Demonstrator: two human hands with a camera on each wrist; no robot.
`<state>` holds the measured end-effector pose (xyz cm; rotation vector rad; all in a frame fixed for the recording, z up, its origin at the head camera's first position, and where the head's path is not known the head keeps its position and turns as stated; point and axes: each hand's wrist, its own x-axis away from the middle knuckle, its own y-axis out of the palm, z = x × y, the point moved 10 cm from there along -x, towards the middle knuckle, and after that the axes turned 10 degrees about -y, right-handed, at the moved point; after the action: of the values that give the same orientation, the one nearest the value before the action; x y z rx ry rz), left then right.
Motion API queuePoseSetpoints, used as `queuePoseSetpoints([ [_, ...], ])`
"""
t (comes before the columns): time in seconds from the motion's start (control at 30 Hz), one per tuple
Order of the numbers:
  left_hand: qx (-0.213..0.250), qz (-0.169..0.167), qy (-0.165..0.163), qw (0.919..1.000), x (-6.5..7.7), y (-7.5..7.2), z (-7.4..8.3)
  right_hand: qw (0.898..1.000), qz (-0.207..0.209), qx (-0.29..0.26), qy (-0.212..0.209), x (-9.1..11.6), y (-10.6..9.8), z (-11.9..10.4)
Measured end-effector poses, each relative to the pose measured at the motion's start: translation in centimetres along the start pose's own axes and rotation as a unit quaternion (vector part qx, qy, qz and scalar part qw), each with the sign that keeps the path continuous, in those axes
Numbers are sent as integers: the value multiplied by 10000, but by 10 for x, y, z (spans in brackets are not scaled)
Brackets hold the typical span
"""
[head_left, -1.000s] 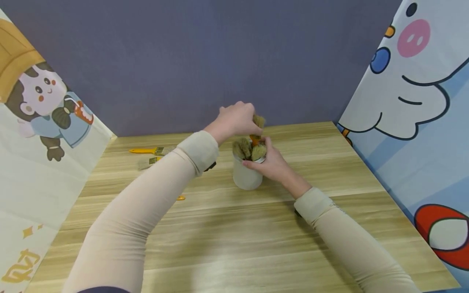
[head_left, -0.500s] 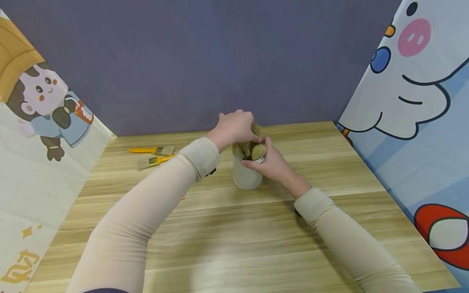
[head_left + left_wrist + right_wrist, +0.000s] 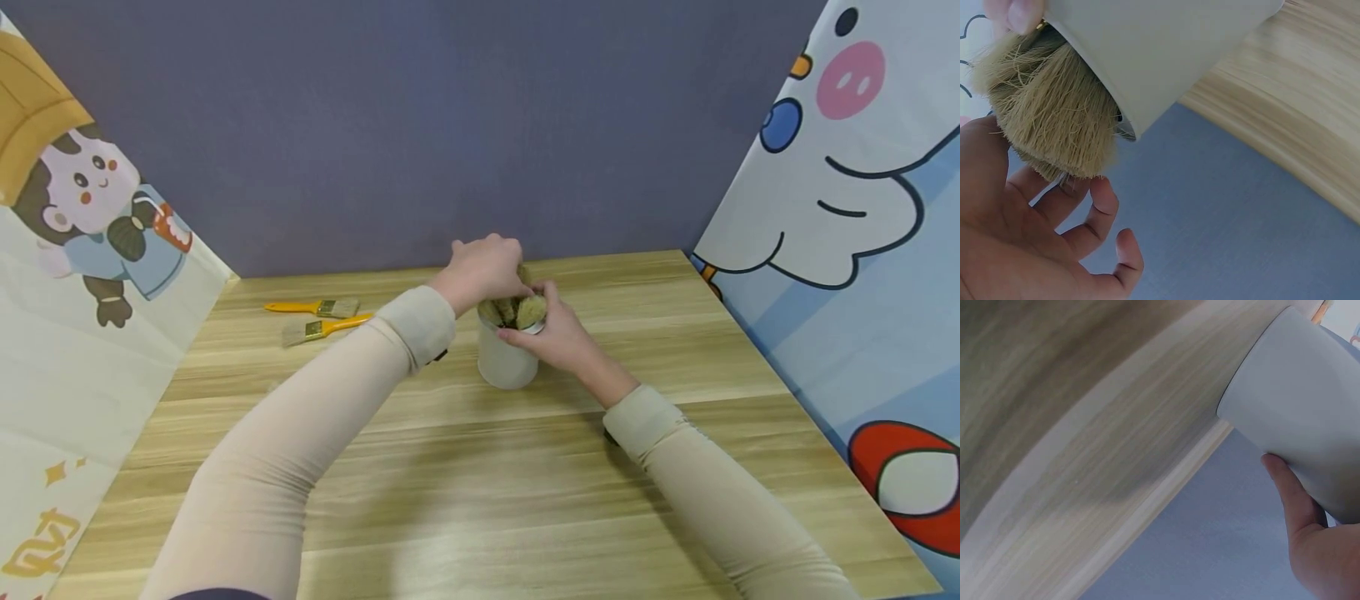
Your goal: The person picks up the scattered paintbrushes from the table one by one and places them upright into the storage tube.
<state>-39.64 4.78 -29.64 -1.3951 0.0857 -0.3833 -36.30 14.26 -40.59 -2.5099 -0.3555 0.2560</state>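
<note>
A white cup (image 3: 507,360) stands upright on the table, with several paintbrushes (image 3: 531,311) in it, pale bristles up. My left hand (image 3: 483,268) is over the mouth of the cup, holding a paintbrush by its bristle end; its handle is hidden. In the left wrist view the fingers curl behind the bristles (image 3: 1057,115), and the thumb is partly covered by them. My right hand (image 3: 562,337) grips the cup near its rim from the right side, thumb in front. The right wrist view shows that thumb along the cup wall (image 3: 1300,406).
Two yellow-handled paintbrushes lie left of the cup: one farther back (image 3: 296,307), one nearer (image 3: 337,326) partly behind the left sleeve. A dark panel (image 3: 450,125) stands along the table's (image 3: 525,500) back edge, with cartoon-printed panels on both sides.
My left hand has come down toward the cup, lowering its paintbrush; the orange handle seen earlier is now out of sight. My right hand stays on the cup.
</note>
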Motion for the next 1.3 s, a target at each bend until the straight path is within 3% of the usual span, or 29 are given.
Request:
queuePoseSetpoints([
  [0.43, 455, -138, -42, 9989, 3, -16, -6, 9999, 5, 62, 141, 0, 0, 5],
  [0.67, 585, 23, -149, 9982, 7, -49, -25, 9996, -15, 149, 254, -1, 0, 7],
  [0.83, 701, 155, -339, 9968, 14, -75, -56, 9994, 41, 214, 271, -1, 0, 6],
  [1.0, 875, 157, -551, 9945, 20, -91, -100, 9994, 104, 267, 206, 0, -1, 3],
  [1.13, 978, 186, -696, 9926, 20, -91, -139, 9993, 140, 288, 177, 0, -1, 2],
  [1.3, 980, 2, -979, 9904, 22, -74, -187, 9992, 202, 325, 126, 0, -2, 2],
])
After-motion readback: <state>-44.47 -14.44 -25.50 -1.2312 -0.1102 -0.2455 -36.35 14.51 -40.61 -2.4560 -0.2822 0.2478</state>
